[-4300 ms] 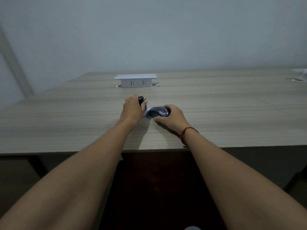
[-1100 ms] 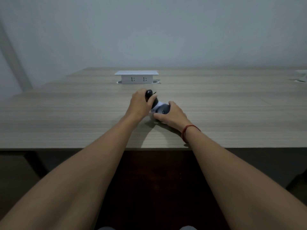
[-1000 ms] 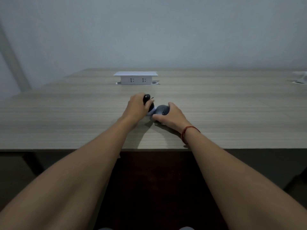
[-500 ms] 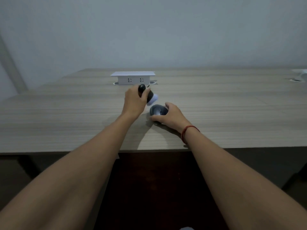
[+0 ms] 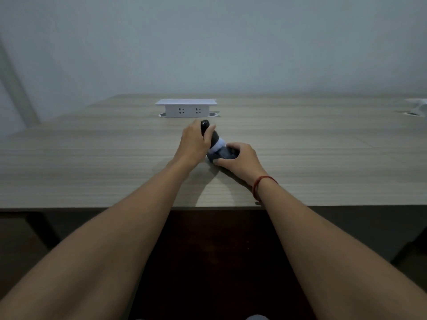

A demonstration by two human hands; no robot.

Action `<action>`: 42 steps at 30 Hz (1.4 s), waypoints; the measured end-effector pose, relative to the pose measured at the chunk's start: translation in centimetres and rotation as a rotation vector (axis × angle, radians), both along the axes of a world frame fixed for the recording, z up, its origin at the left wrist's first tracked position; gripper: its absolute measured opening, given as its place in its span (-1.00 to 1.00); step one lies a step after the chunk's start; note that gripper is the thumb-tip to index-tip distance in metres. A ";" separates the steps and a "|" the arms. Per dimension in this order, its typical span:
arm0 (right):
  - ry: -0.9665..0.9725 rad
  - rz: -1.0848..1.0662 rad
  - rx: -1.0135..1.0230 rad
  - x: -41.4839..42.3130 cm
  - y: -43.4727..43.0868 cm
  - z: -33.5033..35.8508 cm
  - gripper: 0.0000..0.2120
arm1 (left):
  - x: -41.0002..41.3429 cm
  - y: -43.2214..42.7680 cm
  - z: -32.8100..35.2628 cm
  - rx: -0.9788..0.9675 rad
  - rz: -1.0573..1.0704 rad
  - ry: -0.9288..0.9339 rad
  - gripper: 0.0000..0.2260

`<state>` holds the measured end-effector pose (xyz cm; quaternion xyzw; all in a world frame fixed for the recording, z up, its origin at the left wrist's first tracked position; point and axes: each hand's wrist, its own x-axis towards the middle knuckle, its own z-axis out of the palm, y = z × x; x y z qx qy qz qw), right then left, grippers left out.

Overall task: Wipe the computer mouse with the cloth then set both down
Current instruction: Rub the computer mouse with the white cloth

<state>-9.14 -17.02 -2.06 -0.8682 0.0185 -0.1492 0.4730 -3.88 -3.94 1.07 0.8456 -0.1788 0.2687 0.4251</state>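
The computer mouse (image 5: pixel 225 154) sits on the bench (image 5: pixel 92 162) near its front edge, gripped by the right hand (image 5: pixel 238 161), fingers curled over it. The left hand (image 5: pixel 194 142), fingers closed around a dark handle, presses the pale cloth (image 5: pixel 218 144) against the mouse's far-left side. A white socket box (image 5: pixel 186 108) stands farther back.

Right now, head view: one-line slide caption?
Left hand presses the cloth-tipped tool on the mouse, steadied by the right hand.

Wood-grain table (image 5: pixel 92 162), white socket box (image 5: pixel 186 109) at back centre, dark mouse (image 5: pixel 223 154) near front (partly hidden)
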 end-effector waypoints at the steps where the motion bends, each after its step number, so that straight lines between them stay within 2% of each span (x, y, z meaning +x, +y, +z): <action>1: 0.000 0.003 0.000 -0.1 0.0 0.0 -0.54 | 0.0 -0.1 -0.2 0.012 0.015 0.031 -0.69; 4: -0.001 -0.019 0.016 -0.3 -0.1 0.1 -0.27 | 0.5 0.5 -1.0 0.065 0.130 0.156 -0.70; 6: -0.004 -0.009 0.017 -0.4 -0.1 0.1 -0.23 | 0.7 1.1 -1.0 0.086 0.171 0.183 -0.68; 10: -0.002 0.030 -0.006 -0.4 -0.2 0.1 -0.32 | 0.0 0.6 0.1 -0.088 0.139 0.111 -0.67; 13: 0.001 0.050 -0.018 -0.7 -0.4 0.2 -0.33 | -0.2 0.1 0.1 -0.040 0.106 0.137 -0.69; 17: -0.002 0.035 -0.034 -0.8 -0.5 0.1 -0.32 | 0.1 1.2 -1.1 0.049 0.174 0.226 -0.69; 22: -0.003 0.024 0.003 -0.7 -0.4 0.2 -0.45 | -0.5 1.0 0.4 -0.123 0.134 0.083 -0.68; 26: 0.007 0.037 0.005 -0.6 -0.5 0.2 -0.45 | -0.4 0.4 0.6 0.076 0.094 0.180 -0.70; 29: 0.016 0.030 0.020 -0.4 -0.8 0.3 -0.45 | 0.3 1.4 -0.1 0.155 0.127 0.262 -0.70; 31: 0.015 0.024 0.025 -0.3 -1.2 0.3 -0.50 | 0.0 1.7 -0.2 0.091 0.146 0.220 -0.69; 34: -0.006 0.023 0.000 -0.2 -1.3 -0.1 -0.62 | -1.1 0.8 0.1 -0.129 0.097 0.123 -0.73; 37: -0.037 -0.006 -0.044 0.1 -0.8 -0.6 -0.61 | -1.4 0.0 -0.4 -0.090 0.048 0.122 -0.76; 40: -0.066 -0.061 -0.021 -0.1 -0.7 -0.6 -0.61 | -0.9 0.4 -1.6 -0.081 0.166 0.211 -0.75; 42: -0.081 -0.067 -0.033 -0.2 -0.7 -0.4 -0.68 | -0.9 0.5 -1.9 -0.123 0.177 0.215 -0.74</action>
